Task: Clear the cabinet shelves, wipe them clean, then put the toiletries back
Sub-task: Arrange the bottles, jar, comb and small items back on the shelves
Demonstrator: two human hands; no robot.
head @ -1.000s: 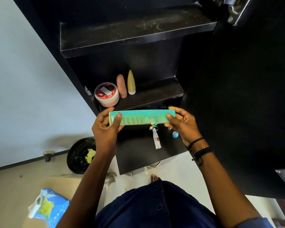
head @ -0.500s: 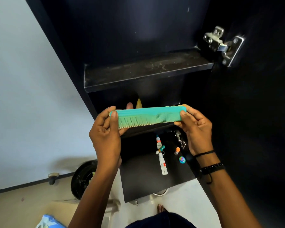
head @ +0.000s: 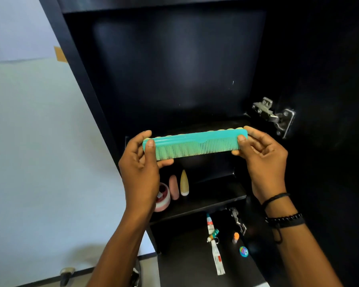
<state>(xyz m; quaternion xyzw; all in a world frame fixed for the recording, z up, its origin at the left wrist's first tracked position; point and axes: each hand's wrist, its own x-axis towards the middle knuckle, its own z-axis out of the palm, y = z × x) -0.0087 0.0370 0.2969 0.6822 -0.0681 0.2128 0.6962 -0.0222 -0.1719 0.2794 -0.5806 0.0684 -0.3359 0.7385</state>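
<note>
Teal plastic, the comb (head: 195, 145) lies level between our two hands, teeth down, before the black cabinet (head: 174, 69). Our left hand (head: 140, 168) pinches its left end, thumb (head: 150, 146) on the front and the other fingers curled behind. Our right hand (head: 261, 158) pinches the right end the same way. A pale yellow edge shows along the comb's top; we cannot tell what it is. We count one comb. On the shelf (head: 216, 195) below stand three things: one jar (head: 164, 198), one pink bottle (head: 174, 187), one yellow bottle (head: 184, 182). Lower still lie one tube (head: 217, 255), one small bottle (head: 214, 235), one orange-capped stick (head: 235, 238) and one disc (head: 243, 251).
</note>
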